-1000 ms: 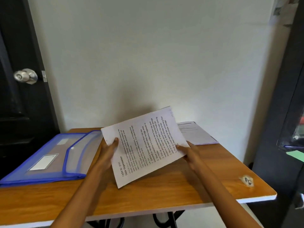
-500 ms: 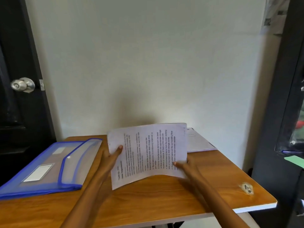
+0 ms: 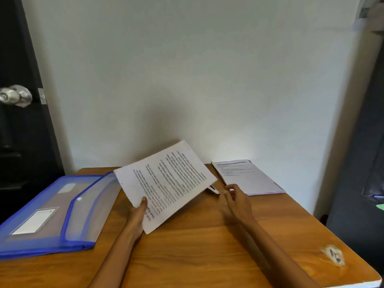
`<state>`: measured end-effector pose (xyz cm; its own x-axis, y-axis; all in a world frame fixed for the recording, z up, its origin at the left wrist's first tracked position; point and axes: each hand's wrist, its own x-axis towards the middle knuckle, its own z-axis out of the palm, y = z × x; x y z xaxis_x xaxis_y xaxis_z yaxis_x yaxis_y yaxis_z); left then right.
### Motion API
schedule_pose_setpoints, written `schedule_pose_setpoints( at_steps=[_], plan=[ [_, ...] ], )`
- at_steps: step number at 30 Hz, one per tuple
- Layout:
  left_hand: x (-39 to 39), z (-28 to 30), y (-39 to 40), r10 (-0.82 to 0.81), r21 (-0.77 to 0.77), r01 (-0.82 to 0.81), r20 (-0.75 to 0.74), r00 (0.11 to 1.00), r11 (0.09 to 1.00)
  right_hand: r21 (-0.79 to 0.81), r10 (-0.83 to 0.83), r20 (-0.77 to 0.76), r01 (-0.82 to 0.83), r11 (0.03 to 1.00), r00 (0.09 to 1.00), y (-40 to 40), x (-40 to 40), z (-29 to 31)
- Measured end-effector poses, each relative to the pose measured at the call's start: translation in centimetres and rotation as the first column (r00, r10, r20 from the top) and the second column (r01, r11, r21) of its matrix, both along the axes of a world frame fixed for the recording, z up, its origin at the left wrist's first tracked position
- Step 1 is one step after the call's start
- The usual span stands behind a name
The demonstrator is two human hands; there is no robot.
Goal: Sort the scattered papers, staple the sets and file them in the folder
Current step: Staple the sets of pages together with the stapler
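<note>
A: What are the fingers doing?

B: The left hand (image 3: pixel 138 213) pinches the near edge of a white printed sheet of paper (image 3: pixel 166 181), thumb on top over the text, the other fingers hidden beneath. The sheet is lifted off the counter and tilted, its far corner highest against the wall. The right hand (image 3: pixel 236 199) hangs in the air just right of the sheet, fingers loosely curled, holding nothing and touching nothing.

A: And around them?

B: Under the sheet's right edge a small dark and silver object (image 3: pixel 214 190), possibly a stapler, peeks out; too hidden to be sure. Beyond the right hand a flat stack of white printed papers (image 3: pixel 249 177) lies at the back right of the wooden counter (image 3: pixel 207 250). On the left lies a translucent blue-edged plastic folder (image 3: pixel 54 215) with a white label, flap towards the sheet. A small clear wrapper (image 3: pixel 333 255) sits near the front right corner.
</note>
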<state>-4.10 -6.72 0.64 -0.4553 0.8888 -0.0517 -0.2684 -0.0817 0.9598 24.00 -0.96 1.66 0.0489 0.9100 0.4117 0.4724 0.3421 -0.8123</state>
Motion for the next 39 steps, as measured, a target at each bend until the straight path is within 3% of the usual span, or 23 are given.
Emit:
schedule_pose_setpoints(
  at_steps=[4,6,8,13,15,19,21,23,25,26,28,29,31,39],
  plan=[
    [1.2,-0.1,2.4,0.067,0.052,-0.074,0.135,0.989,0.996,-0.014,0.017,0.398,-0.013,1.000,0.917,3.0,-2.8,-1.2],
    [1.3,-0.2,3.4,0.077,0.073,-0.093,0.197,0.977,0.993,-0.035,-0.009,0.653,0.041,0.999,0.757,4.3,-4.6,-2.7],
    [1.4,-0.2,4.3,0.077,0.074,-0.102,0.280,0.957,0.992,-0.021,-0.048,0.777,0.102,0.995,0.627,5.3,-6.0,-3.4],
    [1.5,0.4,6.5,0.032,0.127,-0.094,0.424,0.905,0.987,0.048,-0.187,0.697,0.215,0.975,0.693,9.1,-8.9,-3.3],
    [1.6,0.3,6.9,0.024,0.133,-0.090,0.435,0.900,0.987,0.094,-0.188,0.729,0.176,0.980,0.658,10.1,-9.5,-3.5],
    [1.5,0.4,6.8,0.001,0.142,-0.078,0.478,0.879,0.987,0.072,-0.081,0.722,0.043,0.997,0.687,9.8,-9.8,-3.8],
    [1.5,0.8,6.7,-0.010,0.154,-0.076,0.493,0.870,0.985,0.061,0.053,0.618,-0.114,0.992,0.784,8.7,-9.9,-4.0],
    [1.6,1.1,6.5,-0.022,0.182,-0.082,0.506,0.862,0.980,0.122,0.185,0.444,-0.263,0.957,0.877,6.9,-10.2,-3.9],
    [1.6,1.5,6.2,-0.021,0.200,-0.098,0.521,0.854,0.975,0.084,0.313,0.225,-0.338,0.937,0.923,4.7,-10.7,-2.9],
    [1.6,1.7,6.2,-0.019,0.205,-0.108,0.533,0.846,0.973,-0.040,0.409,0.039,-0.408,0.912,0.912,3.5,-10.9,-2.1],
    [1.7,2.1,6.0,-0.019,0.214,-0.119,0.549,0.836,0.970,-0.298,0.529,-0.361,-0.633,0.715,0.768,1.6,-11.3,-0.7],
    [1.8,2.3,5.9,-0.016,0.217,-0.122,0.544,0.839,0.969,-0.338,0.565,-0.425,-0.703,0.625,0.707,1.1,-11.3,-0.2],
    [2.0,2.5,5.7,0.002,0.217,-0.129,0.505,0.863,0.967,-0.352,0.632,-0.405,-0.750,0.560,0.661,0.6,-11.3,0.1],
    [2.2,2.7,5.3,0.045,0.226,-0.121,0.312,0.949,0.967,-0.348,0.550,-0.565,-0.782,0.517,0.615,1.3,-11.0,0.2]
  ],
)
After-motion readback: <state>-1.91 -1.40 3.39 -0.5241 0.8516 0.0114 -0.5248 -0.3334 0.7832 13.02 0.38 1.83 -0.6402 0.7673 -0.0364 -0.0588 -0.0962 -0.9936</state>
